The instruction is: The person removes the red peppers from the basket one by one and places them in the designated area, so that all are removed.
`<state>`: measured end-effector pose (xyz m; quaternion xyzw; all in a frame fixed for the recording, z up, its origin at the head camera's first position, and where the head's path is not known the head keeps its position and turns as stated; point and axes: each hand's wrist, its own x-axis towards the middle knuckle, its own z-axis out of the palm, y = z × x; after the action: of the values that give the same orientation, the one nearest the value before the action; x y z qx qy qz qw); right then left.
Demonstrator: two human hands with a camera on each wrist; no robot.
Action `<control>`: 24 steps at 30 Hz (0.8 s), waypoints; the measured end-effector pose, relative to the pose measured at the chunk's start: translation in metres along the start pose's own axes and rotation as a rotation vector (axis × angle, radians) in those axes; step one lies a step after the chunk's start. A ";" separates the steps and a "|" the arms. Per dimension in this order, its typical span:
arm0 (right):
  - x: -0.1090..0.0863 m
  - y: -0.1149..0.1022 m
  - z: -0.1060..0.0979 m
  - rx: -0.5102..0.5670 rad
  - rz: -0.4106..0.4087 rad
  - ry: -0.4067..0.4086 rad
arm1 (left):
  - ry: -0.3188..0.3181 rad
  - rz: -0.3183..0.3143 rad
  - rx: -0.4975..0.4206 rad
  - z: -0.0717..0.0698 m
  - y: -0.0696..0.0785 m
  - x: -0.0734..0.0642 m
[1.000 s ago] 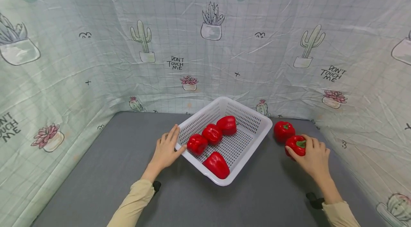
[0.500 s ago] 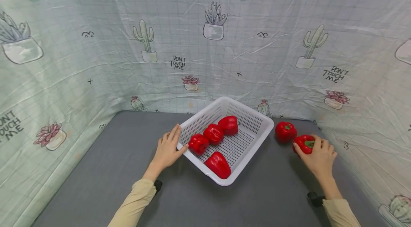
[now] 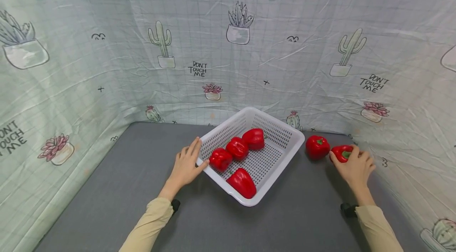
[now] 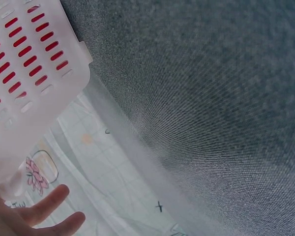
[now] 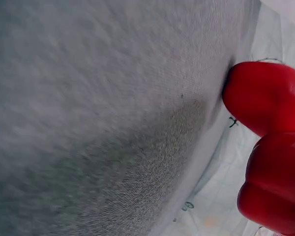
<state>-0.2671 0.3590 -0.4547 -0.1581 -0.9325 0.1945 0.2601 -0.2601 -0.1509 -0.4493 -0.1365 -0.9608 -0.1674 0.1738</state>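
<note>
My right hand (image 3: 356,167) grips a red bell pepper (image 3: 341,154) by its sides at the back right of the table, with its green stem facing up. Just left of it stands another red bell pepper (image 3: 317,147). In the right wrist view the gripped pepper (image 5: 278,182) partly overlaps the other pepper (image 5: 268,96); the fingers are out of sight there. My left hand (image 3: 183,167) rests on the left rim of a white perforated basket (image 3: 272,179), its thumb on the rim and its fingers (image 4: 46,204) fairly straight. Several red bell peppers (image 3: 242,183) lie inside the basket.
The grey tabletop (image 3: 281,224) ends at a patterned cloth (image 3: 263,66) hanging behind it and along both sides. The basket sits diagonally near the back, one corner close to the cloth.
My right hand has shifted the gripped bell pepper to the right and a little farther back, away from the other pepper. My left hand and the basket have stayed in place.
</note>
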 end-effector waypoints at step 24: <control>0.039 0.015 0.019 -0.067 0.041 -0.085 | -0.012 0.000 -0.003 -0.001 0.000 0.000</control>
<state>-0.3066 0.3818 -0.4598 -0.1772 -0.9452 0.1752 0.2108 -0.2602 -0.1511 -0.4487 -0.1377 -0.9616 -0.1679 0.1679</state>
